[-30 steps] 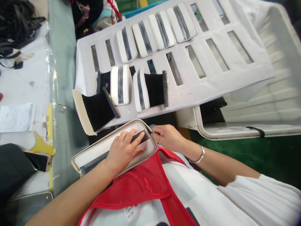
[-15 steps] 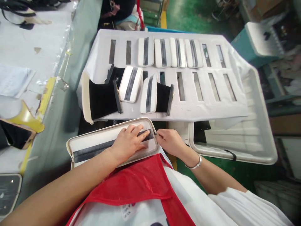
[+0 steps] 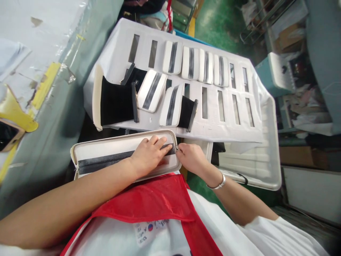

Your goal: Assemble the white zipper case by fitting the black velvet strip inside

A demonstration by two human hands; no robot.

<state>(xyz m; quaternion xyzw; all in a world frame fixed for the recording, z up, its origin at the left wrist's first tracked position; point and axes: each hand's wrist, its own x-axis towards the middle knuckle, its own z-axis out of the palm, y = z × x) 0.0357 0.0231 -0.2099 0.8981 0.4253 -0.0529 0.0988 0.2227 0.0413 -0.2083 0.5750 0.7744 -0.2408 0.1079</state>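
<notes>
A long white case with rounded corners, a raised rim and a dark grey stripe lies across my lap, against the near edge of the white-covered board. My left hand rests flat on its right half, fingers spread over the stripe. At the case's right end my right hand is closed in a pinch on a small dark metal piece at the rim, which looks like a zipper pull. My fingers hide most of that piece. The case's left corner shows a small gap in its edge.
On the slotted white board lie several white striped pouches. A black-lined open pouch sits at its left. Beneath the board's right side is a white plastic tray. A worktable runs along my left.
The camera view has shifted and turned a little. My left hand stays flat on the case, and my right hand keeps its pinch at the right end.
</notes>
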